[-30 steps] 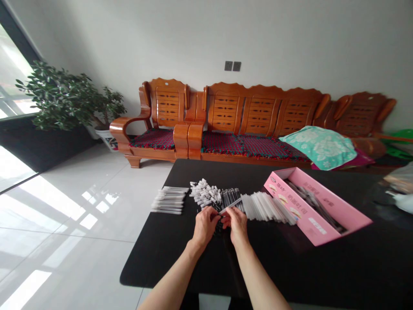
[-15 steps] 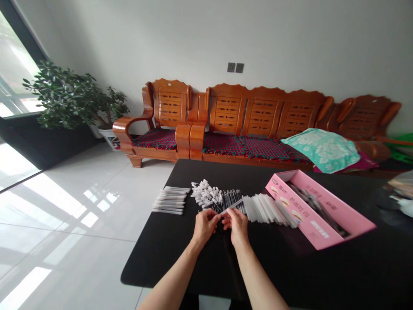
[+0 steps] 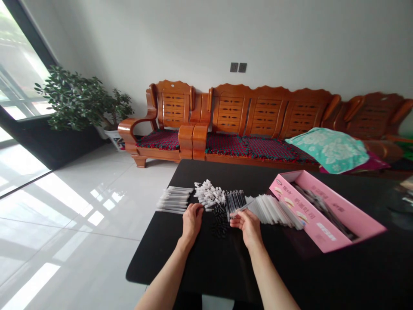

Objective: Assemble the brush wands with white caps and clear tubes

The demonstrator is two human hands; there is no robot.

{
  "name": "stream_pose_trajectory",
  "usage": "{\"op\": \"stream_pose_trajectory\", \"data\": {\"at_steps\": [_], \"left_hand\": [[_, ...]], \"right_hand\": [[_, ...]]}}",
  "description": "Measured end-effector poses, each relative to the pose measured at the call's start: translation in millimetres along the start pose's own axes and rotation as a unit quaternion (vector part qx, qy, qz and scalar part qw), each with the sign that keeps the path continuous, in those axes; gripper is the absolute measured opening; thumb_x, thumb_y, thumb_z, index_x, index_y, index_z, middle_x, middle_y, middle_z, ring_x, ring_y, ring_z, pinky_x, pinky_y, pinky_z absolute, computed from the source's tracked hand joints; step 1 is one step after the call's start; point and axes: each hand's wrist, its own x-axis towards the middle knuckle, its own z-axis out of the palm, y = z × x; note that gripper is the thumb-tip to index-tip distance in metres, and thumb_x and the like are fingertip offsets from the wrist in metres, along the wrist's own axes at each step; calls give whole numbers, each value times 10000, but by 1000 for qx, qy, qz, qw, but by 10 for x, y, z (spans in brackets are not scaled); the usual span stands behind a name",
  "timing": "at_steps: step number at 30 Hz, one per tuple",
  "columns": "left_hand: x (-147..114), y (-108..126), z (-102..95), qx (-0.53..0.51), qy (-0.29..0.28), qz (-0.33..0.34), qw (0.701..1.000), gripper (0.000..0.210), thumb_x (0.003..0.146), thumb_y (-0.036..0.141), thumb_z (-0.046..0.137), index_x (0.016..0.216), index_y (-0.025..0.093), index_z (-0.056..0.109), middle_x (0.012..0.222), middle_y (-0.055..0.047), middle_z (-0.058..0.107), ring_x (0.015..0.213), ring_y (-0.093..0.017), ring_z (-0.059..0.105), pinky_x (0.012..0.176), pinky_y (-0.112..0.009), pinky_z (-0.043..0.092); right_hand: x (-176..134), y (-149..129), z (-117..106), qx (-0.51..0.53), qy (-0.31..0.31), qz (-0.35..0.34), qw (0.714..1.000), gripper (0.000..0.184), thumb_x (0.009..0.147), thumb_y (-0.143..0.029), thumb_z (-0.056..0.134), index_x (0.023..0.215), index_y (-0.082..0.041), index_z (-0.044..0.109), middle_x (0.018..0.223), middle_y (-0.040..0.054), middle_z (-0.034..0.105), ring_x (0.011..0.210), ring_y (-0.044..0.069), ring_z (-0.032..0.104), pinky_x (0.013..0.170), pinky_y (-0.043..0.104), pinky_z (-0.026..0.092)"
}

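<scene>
My right hand [image 3: 247,223] pinches a translucent pen barrel [image 3: 239,211] just in front of a row of dark pen refills [image 3: 236,199]. Fingers curled together, my left hand [image 3: 192,218] rests at the near edge of a heap of white pen caps [image 3: 209,193]; its fingertips are partly hidden, so what they hold cannot be made out. Small black pen parts [image 3: 220,221] lie scattered between my hands. To the left is a row of whitish pens [image 3: 176,199]. More translucent barrels [image 3: 274,209] are laid side by side to the right.
A pink box [image 3: 325,230] with dark slender items inside stands on the right of the black table [image 3: 277,271]. Behind the table is a wooden sofa [image 3: 267,112] with a turquoise cloth [image 3: 332,148]. A potted plant [image 3: 87,103] stands at the left.
My hands, together on the barrel before, have parted. The left has let go and moved left to the white caps; the right keeps the barrel. The black parts now show.
</scene>
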Motion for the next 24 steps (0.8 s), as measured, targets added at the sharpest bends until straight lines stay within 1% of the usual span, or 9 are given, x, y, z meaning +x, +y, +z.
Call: {"op": "stream_pose_trajectory", "data": {"at_steps": [2, 5, 8, 10, 13, 17, 20, 22, 24], "left_hand": [[55, -89, -41, 40, -12, 11, 999, 175, 874, 213, 569, 936, 196, 732, 872, -59, 667, 775, -185, 630, 742, -291, 454], [70, -124, -44, 60, -30, 29, 997, 183, 890, 226, 567, 943, 190, 738, 878, -66, 669, 800, -191, 642, 749, -287, 454], [48, -86, 4, 75, -51, 51, 995, 160, 874, 207, 602, 967, 206, 732, 936, -57, 669, 822, -181, 637, 745, -272, 450], [33, -54, 50, 96, -68, 74, 990, 167, 859, 187, 625, 990, 224, 722, 975, -47, 665, 872, -182, 624, 758, -266, 446], [22, -21, 112, 127, -75, 105, 983, 166, 855, 153, 624, 978, 229, 705, 982, -44, 653, 951, -195, 587, 803, -274, 439], [28, 1, 144, 143, -57, 109, 982, 100, 870, 159, 598, 883, 216, 679, 932, -48, 636, 921, -199, 561, 806, -288, 433], [44, 17, 114, 91, -35, 105, 990, 94, 884, 193, 581, 848, 204, 668, 897, -48, 644, 888, -201, 563, 812, -301, 429], [62, 29, 75, 7, -26, 83, 996, 119, 896, 240, 567, 856, 196, 671, 863, -40, 657, 836, -189, 578, 795, -297, 434], [85, 42, 30, -101, -24, 36, 994, 154, 886, 304, 583, 875, 187, 682, 801, -27, 662, 744, -167, 580, 724, -273, 437]], "right_hand": [[-13, -7, -21, -18, -19, -2, 1000, 239, 629, -323, 722, 754, -136, 642, 568, 40, 692, 417, 158, 618, 379, 248, 526], [-53, 35, -7, -37, -29, 2, 999, 225, 646, -335, 688, 742, -139, 635, 486, -4, 622, 380, 148, 578, 337, 234, 484], [-102, 83, 29, -53, -46, 22, 997, 199, 654, -331, 651, 718, -147, 611, 526, 13, 644, 400, 158, 594, 356, 253, 498], [-128, 103, 45, -63, -59, 31, 996, 206, 664, -340, 639, 733, -148, 611, 522, 10, 640, 391, 154, 582, 351, 251, 487], [-145, 133, 50, -81, -68, 17, 994, 223, 695, -359, 619, 756, -144, 628, 429, -35, 555, 329, 121, 493, 307, 215, 412], [-140, 187, 26, -98, -72, 4, 993, 231, 714, -364, 598, 737, -137, 637, 362, -75, 448, 279, 85, 374, 272, 187, 294], [-145, 194, 12, -113, -68, 4, 991, 242, 708, -375, 603, 721, -137, 642, 352, -97, 384, 267, 64, 301, 273, 183, 208], [-165, 163, 15, -127, -68, 3, 990, 253, 717, -386, 598, 725, -139, 649, 366, -105, 357, 276, 54, 264, 286, 187, 171], [-193, 105, 29, -151, -70, -13, 986, 265, 733, -394, 586, 730, -140, 663, 385, -105, 340, 299, 51, 245, 311, 195, 163]]}}
